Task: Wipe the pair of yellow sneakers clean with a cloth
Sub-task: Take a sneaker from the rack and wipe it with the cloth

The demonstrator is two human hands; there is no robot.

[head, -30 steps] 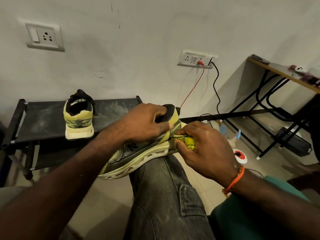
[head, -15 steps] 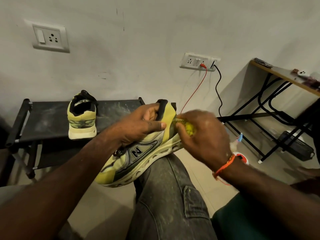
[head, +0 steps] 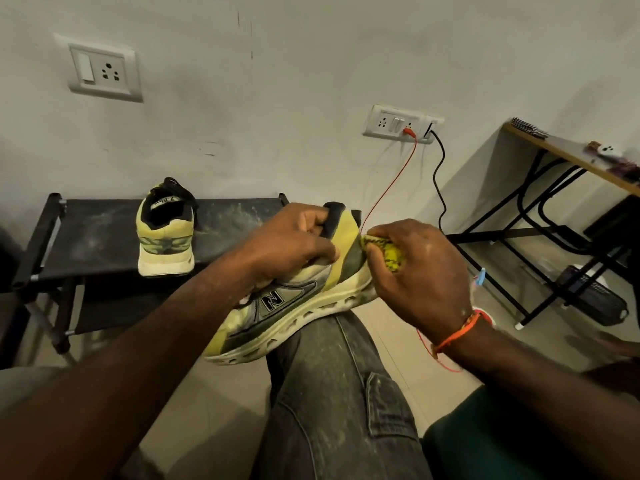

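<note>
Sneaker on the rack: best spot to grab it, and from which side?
Take the second sneaker by its heel collar, coming from above on the near side. It stands upright on the black rack with its heel toward the person and its opening up, so fingers should hook inside easily.

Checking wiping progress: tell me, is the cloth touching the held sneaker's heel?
Touching. The head view shows the yellow cloth, bunched in the right hand, pressed against the held sneaker at its heel.

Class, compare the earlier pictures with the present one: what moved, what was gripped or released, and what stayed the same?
The right hand carried the yellow cloth from the sole edge up the heel of the held sneaker, which tipped to show its side. Nothing was released: the left hand grips the collar. The second sneaker stayed on the black rack.
</note>
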